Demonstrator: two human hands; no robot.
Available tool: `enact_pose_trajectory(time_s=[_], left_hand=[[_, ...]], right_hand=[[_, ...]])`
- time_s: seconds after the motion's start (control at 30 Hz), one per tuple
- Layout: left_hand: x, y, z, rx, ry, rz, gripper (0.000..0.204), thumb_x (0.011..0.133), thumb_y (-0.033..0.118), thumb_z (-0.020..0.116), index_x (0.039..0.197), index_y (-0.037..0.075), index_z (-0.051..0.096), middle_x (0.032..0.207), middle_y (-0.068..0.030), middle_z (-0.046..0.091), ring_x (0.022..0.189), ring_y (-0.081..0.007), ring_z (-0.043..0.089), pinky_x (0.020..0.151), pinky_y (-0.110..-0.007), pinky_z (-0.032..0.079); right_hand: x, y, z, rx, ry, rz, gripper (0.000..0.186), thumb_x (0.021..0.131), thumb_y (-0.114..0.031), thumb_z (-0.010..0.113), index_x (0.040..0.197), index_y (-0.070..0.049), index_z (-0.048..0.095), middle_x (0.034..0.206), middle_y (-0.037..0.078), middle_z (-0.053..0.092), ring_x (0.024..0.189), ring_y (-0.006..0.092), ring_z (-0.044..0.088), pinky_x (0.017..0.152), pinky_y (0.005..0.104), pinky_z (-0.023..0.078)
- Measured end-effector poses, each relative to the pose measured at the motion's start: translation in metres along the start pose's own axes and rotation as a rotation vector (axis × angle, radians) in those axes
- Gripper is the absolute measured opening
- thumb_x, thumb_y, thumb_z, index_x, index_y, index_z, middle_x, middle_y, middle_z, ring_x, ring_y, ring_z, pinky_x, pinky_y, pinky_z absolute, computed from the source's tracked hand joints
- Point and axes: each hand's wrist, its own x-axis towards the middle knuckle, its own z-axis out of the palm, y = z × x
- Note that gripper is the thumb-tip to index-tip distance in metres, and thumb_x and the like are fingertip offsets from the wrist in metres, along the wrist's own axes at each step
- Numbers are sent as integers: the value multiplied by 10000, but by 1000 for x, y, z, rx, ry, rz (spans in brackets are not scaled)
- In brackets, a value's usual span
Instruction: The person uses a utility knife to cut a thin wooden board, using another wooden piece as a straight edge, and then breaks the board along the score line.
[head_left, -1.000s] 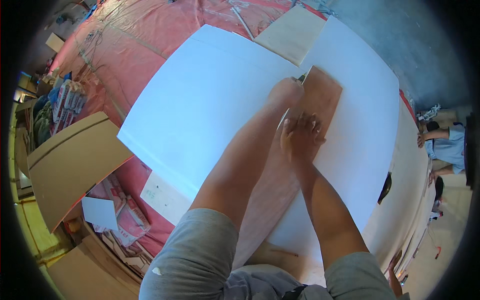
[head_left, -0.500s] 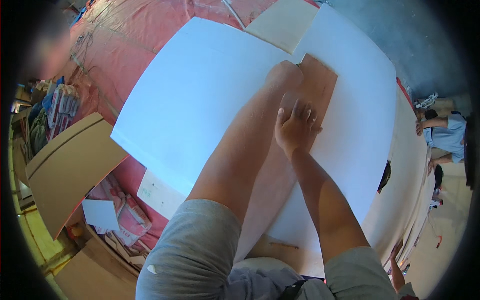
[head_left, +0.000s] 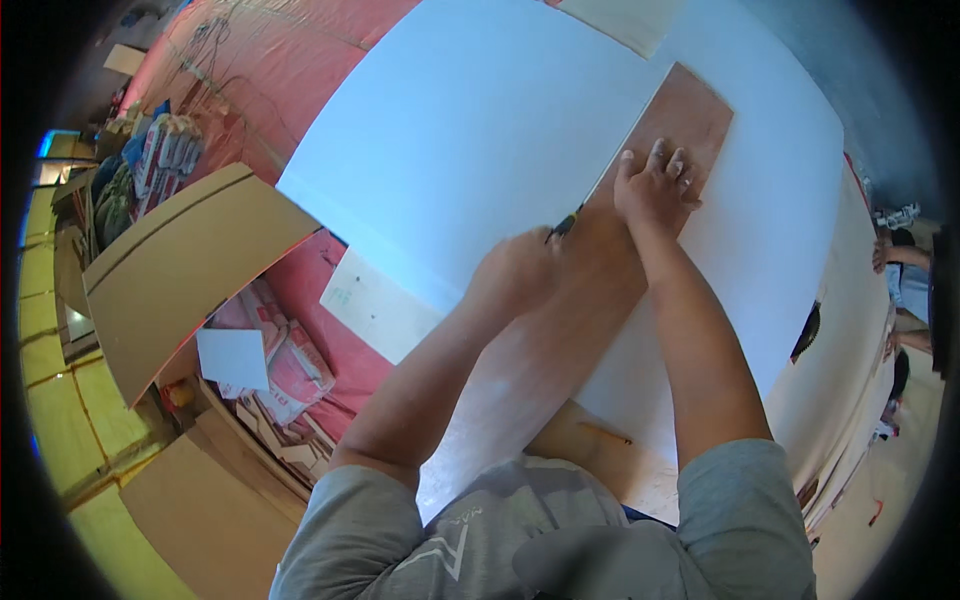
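A long brown wooden board [head_left: 610,275] lies slantwise over a large white sheet [head_left: 450,130]. My left hand [head_left: 515,272] is closed round a black-and-yellow utility knife [head_left: 566,222], held at the board's left edge; most of its handle is hidden in my fist. Farther up the board, my right hand [head_left: 660,190] presses down with its fingers spread and holds nothing. Whether the blade has scored the sheet is too small to tell.
A pencil [head_left: 605,433] lies near my body. A dark toothed disc [head_left: 807,332] sits at the sheet's right edge. Brown panels [head_left: 190,270] and sacks [head_left: 285,365] are at the left. Another person's hands [head_left: 882,252] are at the far right.
My left hand has drawn the knife toward me along the board's edge, from near its far end. My right hand stays on the board, its fingers now flatter. The view has shifted.
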Motion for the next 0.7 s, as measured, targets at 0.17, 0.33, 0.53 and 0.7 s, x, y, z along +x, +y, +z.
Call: enact_pose_trajectory(time_s=[0.17, 0.33, 0.53, 0.7], left_hand=[[-98, -24, -13, -54, -86, -172, 388, 1054, 306, 413, 1222, 29, 626, 1076, -302, 684, 1021, -515, 640, 910, -584, 491], [-162, -44, -14, -89, -101, -280, 359, 1041, 275, 450, 1256, 40, 616, 1053, -311, 679, 1014, -503, 645, 896, -571, 499], [-210, -62, -41, -34, -148, -332, 335, 1034, 239, 456, 1230, 33, 635, 1017, -314, 679, 981, -497, 650, 864, -554, 508], [-136, -24, -68, -160, 129, -105, 351, 1045, 254, 445, 1255, 42, 628, 1036, -306, 674, 988, -500, 643, 851, -555, 507]], right_hand=[[-2, 1, 1, -30, -9, 18, 718, 1053, -574, 273, 1647, -178, 206, 1720, 127, 139, 1568, 368, 176, 1194, 684, 233], [1, 2, 3, -27, -27, 19, 729, 1051, -589, 273, 1653, -186, 188, 1724, 125, 122, 1574, 377, 149, 1185, 697, 233], [0, 0, 3, -40, -33, 19, 734, 1051, -595, 275, 1654, -186, 188, 1724, 130, 128, 1574, 379, 149, 1177, 695, 250], [-4, 1, -4, -45, -4, 9, 729, 1049, -566, 301, 1640, -145, 233, 1713, 146, 161, 1558, 381, 201, 1169, 679, 292]])
